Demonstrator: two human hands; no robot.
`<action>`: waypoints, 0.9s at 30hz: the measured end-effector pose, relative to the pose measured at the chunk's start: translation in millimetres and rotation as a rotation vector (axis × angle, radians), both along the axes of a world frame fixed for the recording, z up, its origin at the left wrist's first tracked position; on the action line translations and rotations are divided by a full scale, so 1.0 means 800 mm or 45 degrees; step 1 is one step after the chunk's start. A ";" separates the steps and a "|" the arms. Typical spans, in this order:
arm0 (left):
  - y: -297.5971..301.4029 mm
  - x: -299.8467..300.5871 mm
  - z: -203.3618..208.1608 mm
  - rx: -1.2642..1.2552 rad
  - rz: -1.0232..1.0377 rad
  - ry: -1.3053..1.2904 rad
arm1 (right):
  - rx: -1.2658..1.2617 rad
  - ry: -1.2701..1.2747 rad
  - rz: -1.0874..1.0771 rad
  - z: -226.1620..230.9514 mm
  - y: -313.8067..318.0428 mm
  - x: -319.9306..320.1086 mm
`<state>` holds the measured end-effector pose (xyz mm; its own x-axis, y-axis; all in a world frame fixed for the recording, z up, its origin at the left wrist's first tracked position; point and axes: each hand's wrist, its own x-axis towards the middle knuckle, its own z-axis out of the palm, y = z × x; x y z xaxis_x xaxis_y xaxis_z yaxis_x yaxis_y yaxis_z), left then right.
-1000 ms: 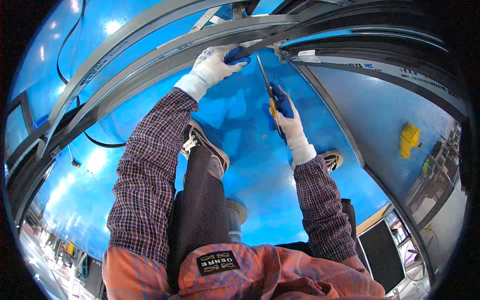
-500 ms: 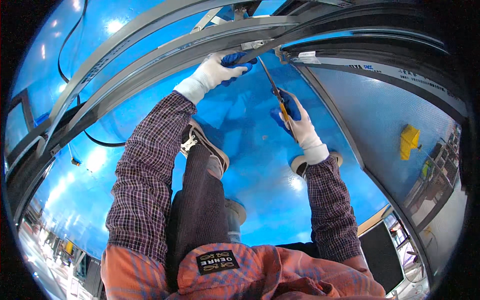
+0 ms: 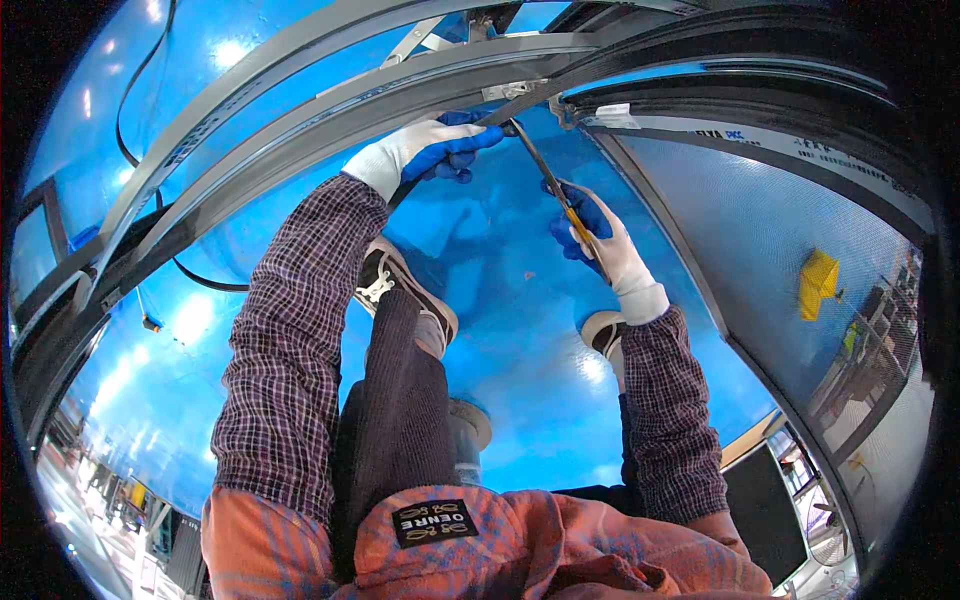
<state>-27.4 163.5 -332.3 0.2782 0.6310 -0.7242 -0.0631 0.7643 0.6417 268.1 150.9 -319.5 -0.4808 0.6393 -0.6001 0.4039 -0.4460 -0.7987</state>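
Observation:
My left hand [image 3: 435,150], in a white glove with blue palm and fingers, is closed around a dark flexible strip [image 3: 540,93]. That strip runs down from the frame at the upper right, and a dark length shows below the hand. My right hand [image 3: 600,235], gloved the same way, grips a long thin tool [image 3: 537,158] with a yellow part near the fingers. The tool's dark far end lies close to the left fingertips, by the strip; whether they touch I cannot tell. A metal bracket [image 3: 515,90] sits on the grey frame bar [image 3: 330,122] just beyond.
Grey metal bars arch across the far side. To the right stands a mesh panel [image 3: 760,230] with a yellow object [image 3: 819,284] behind it. A black cable [image 3: 122,125] hangs at the left. My shoes [image 3: 405,285] stand on the glossy blue floor [image 3: 520,350].
My left hand has shifted slightly left and turned, and a dark length now shows below it. My right hand has moved slightly down and right with the tool.

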 end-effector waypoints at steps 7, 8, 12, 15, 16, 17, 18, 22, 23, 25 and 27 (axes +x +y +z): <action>0.000 -0.002 -0.011 -0.004 0.002 -0.045 | -0.094 -0.001 -0.040 -0.008 0.001 0.005; -0.002 -0.003 -0.016 0.083 -0.013 -0.076 | -0.095 0.006 -0.040 -0.007 0.001 0.003; -0.004 -0.009 -0.031 0.343 -0.057 -0.169 | -0.098 0.025 -0.039 0.001 0.003 -0.002; -0.002 -0.015 -0.033 0.266 -0.127 -0.070 | -0.044 -0.032 0.038 0.004 0.006 -0.003; -0.003 -0.017 -0.034 0.240 -0.149 -0.036 | -0.026 -0.050 0.064 0.004 0.006 -0.004; -0.001 -0.014 -0.028 0.241 -0.151 -0.039 | -0.026 -0.053 0.062 0.005 0.006 -0.003; 0.001 -0.012 -0.022 0.170 -0.139 -0.047 | -0.032 -0.058 0.057 0.005 0.006 -0.003; 0.005 -0.007 -0.003 -0.046 -0.102 -0.062 | -0.052 -0.065 0.043 0.006 0.006 -0.003; 0.002 -0.011 -0.013 0.176 -0.176 -0.025 | -0.075 -0.040 0.015 0.007 0.006 -0.005; -0.003 -0.018 -0.032 0.620 -0.330 0.046 | -0.121 0.005 -0.044 0.010 0.005 -0.008; -0.004 -0.019 -0.036 0.846 -0.400 0.074 | -0.141 0.018 -0.071 0.010 0.005 -0.010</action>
